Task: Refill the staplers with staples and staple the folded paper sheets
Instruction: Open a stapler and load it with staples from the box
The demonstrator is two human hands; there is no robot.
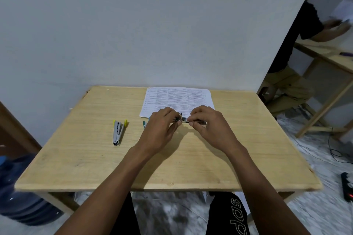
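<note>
A small stapler with blue trim [184, 119] is held just above the wooden table [95, 158], in front of the printed paper sheets [177, 99]. My left hand [162, 126] grips its left end, where a bit of blue shows by the wrist. My right hand [208, 122] pinches its metal right end between thumb and fingers. A second stapler [118, 131] with yellow ends lies open on the table to the left, apart from both hands. Loose staples are too small to tell.
A blue water jug [19, 187] stands on the floor at the left of the table. Another person sits at a second wooden table [328, 57] at the right. A power strip [347, 189] and cables lie on the floor there.
</note>
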